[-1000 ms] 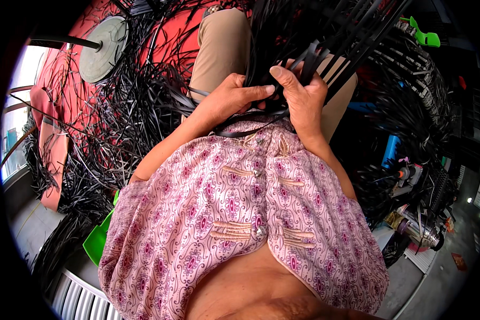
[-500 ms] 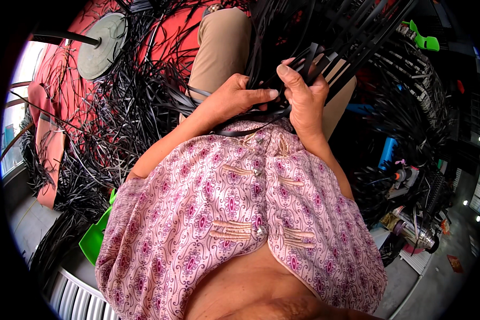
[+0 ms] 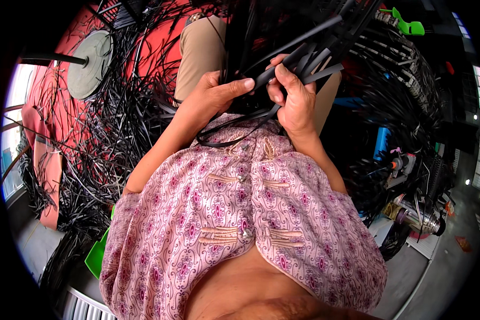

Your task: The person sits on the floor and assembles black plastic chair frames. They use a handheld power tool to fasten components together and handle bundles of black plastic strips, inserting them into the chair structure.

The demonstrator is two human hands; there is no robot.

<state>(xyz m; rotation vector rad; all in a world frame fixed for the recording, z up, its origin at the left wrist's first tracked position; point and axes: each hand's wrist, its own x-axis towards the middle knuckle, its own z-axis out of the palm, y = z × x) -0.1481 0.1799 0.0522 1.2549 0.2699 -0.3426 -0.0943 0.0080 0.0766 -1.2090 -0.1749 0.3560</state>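
Black flat strips (image 3: 304,56) are gathered between my two hands above my lap. My left hand (image 3: 216,95) is closed, its thumb pressing the strips from the near side. My right hand (image 3: 296,101) has its fingers wrapped round a bunch, thumb on top. Several strip ends stick out past the right thumb, and long strips run up and away to the far right. Below the hands, a loose black strip loop (image 3: 214,144) hangs against the patterned shirt (image 3: 240,208). The left fingertips are hidden behind the strips.
Heaped loose black strips (image 3: 117,128) cover a red sheet (image 3: 80,122) on the left, near a grey round disc (image 3: 90,64) with a dark rod. To the right lie bundled strips (image 3: 405,112), a metal flask (image 3: 418,220) and a bright green plastic piece (image 3: 409,25).
My view has shifted slightly. My hands sit a little farther apart, with the strips bent differently between them. Strip ends now spread out over my right thumb, and the loop at the shirt hangs wider.
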